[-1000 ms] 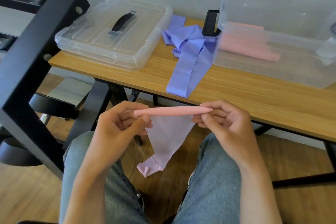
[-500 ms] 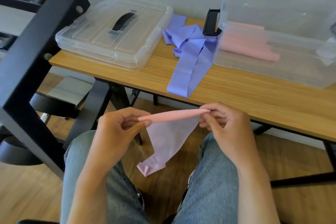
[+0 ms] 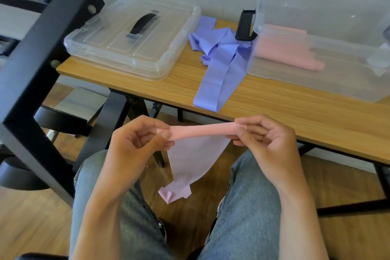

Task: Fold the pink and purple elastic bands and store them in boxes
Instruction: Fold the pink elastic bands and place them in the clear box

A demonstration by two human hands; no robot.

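Below the near edge of the wooden table [image 3: 285,112], over the knees, both hands hold the pink elastic band [image 3: 200,131]. Its rolled upper part spans horizontally between them; the loose tail hangs down between the legs. Left hand [image 3: 135,143] pinches the left end with curled fingers; right hand [image 3: 266,139] pinches the right end. On the table, the purple elastic band [image 3: 219,63] lies unfolded between the clear lid [image 3: 130,38] and the open clear box [image 3: 316,78], which contains folded pink bands [image 3: 287,53].

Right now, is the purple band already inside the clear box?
No, the purple band lies loose on the table, beside the clear box, which holds only pink bands.
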